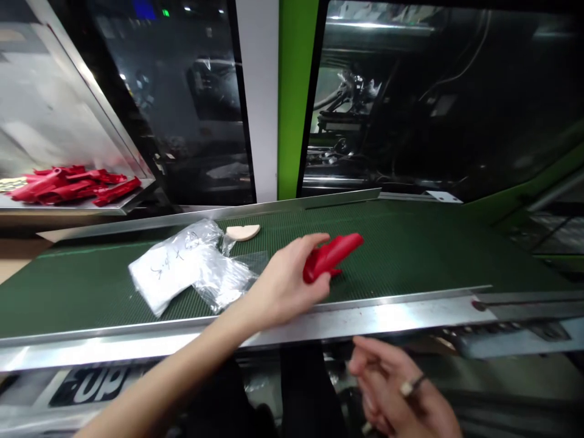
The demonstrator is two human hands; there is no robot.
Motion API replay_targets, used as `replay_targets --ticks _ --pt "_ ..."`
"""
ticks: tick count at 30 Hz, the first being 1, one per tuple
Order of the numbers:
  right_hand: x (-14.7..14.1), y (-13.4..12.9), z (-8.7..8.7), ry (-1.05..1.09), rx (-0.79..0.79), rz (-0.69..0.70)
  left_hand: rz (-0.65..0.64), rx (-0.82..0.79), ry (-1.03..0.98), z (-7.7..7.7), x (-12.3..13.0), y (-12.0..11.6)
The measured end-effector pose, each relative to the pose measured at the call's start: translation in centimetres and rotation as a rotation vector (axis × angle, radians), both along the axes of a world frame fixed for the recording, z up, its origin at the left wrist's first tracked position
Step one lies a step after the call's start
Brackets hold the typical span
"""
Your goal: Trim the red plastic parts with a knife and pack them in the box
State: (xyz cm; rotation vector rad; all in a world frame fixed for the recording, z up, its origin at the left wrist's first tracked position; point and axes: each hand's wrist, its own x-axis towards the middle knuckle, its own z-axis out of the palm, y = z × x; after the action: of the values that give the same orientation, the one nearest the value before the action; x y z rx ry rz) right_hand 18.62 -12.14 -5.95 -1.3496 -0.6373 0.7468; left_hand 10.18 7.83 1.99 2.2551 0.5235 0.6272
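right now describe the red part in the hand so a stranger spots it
On the green conveyor belt, look right of the clear plastic bags. The red molded part is gripped in the left hand, while the other red parts lie heaped on a steel tray far left.

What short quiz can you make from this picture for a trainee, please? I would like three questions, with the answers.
1. What does the left hand hold?
2. True or false: the right hand is above the green belt.
3. Where do the other red parts lie?
A) on a metal tray at the left
B) inside the white bag
C) under the belt

Key:
1. A red moulded part.
2. False: it is below the belt's front edge.
3. A
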Motion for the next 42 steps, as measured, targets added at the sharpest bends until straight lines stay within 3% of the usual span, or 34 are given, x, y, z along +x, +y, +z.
replay_targets --ticks 2,4,6,9,12,16,19,24,27,31,35,42 --pt "0.3 0.2 0.7 0.17 -0.02 0.024 0.051 -0.12 -0.044 0.4 -3.7 -3.8" --pt "-0.4 0.5 1.5 0.276 -0.003 0.059 0.095 -0.257 -0.078 -0.1 -6.6 -7.2" --pt "-1.8 0.8 2.2 0.352 -0.011 0.132 0.176 -0.379 -0.127 -1.2 -8.4 -10.2" --pt "-3.9 1.1 2.8 0.445 -0.083 0.24 0.397 -0.542 -0.252 -2.8 -10.1 -13.3" --pt "-5.2 1.3 2.7 0.647 -0.068 0.356 0.511 -0.769 -0.346 -3.3 -11.9 -14.9" --pt "-6.0 1.8 2.0 0.858 -0.056 0.462 0.39 -1.371 -0.446 -2.7 -14.9 -15.2" --pt "-6.9 2.0 1.1 0.922 -0.112 0.52 0.344 -1.643 -0.498 -2.7 -16.3 -15.3" --pt "-9.0 2.1 -0.8 0.991 -0.218 0.567 0.301 -1.68 -0.59 -3.3 -17.0 -16.4" --pt "-10.0 2.2 -1.1 0.985 -0.266 0.563 0.33 -1.672 -0.614 -3.6 -17.5 -16.7" --pt "-10.7 3.0 0.0 0.894 -0.295 0.472 0.42 -1.586 -0.623 -4.6 -18.7 -16.2" --pt "-11.3 3.8 1.3 0.743 -0.29 0.395 0.415 -1.525 -0.613 -6.0 -19.6 -15.9" --pt "-12.4 4.2 2.0 0.403 -0.275 0.415 0.516 -1.441 -0.513 -7.4 -20.2 -15.4"
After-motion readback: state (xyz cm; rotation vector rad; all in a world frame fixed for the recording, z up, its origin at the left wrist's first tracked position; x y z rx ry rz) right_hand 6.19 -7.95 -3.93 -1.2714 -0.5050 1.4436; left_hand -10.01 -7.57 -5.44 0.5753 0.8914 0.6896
